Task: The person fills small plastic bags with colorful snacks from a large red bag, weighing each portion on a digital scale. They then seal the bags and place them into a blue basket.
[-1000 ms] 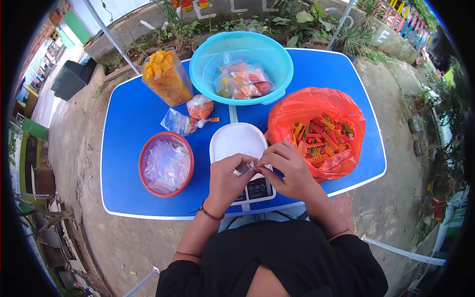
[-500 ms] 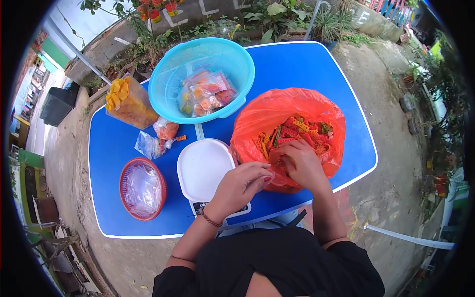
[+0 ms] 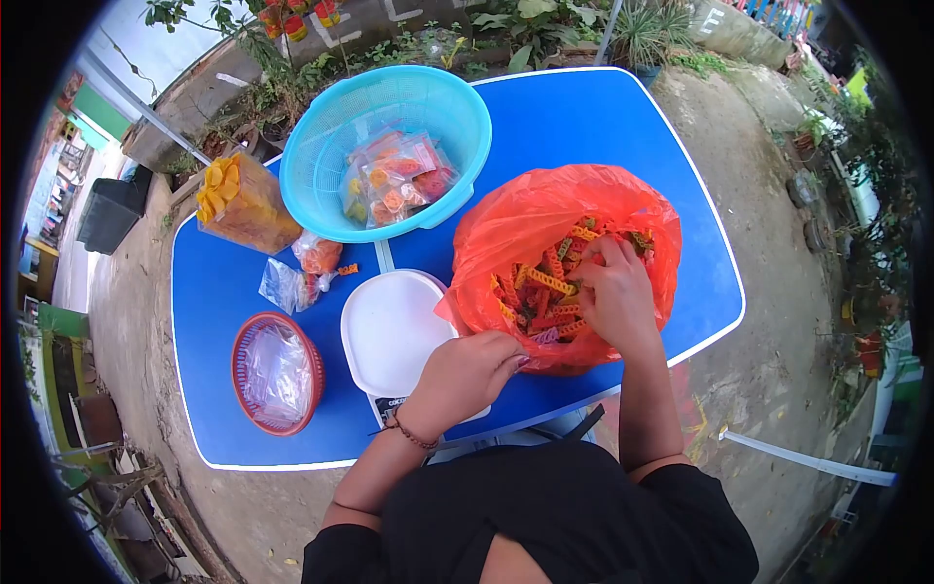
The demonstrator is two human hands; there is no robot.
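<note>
A large red plastic bag (image 3: 564,187) stands gaping on the table, full of colourful twisted crackers (image 3: 547,282). Inside it, my right hand (image 3: 620,297) has its fingers bent around some crackers on the far right of the heap. My left hand (image 3: 472,375) is at the bag's near left rim with its fingers closed; what they pinch is hidden. Under and beside that hand lies a white kitchen scale (image 3: 394,331) with a flat square top. To its left stands a small red basket (image 3: 319,365) holding clear plastic bags (image 3: 277,370).
The blue table (image 3: 574,112) has a white edge. At its back stands a light blue basket (image 3: 321,127) with filled clear packets (image 3: 394,175). A clear bag of yellow chips (image 3: 248,209) and small plastic bundles (image 3: 316,255) are at the left.
My right hand has moved away from my left, farther into the bag and to the right. My left hand has lowered slightly at the rim. The view has shifted a little.
</note>
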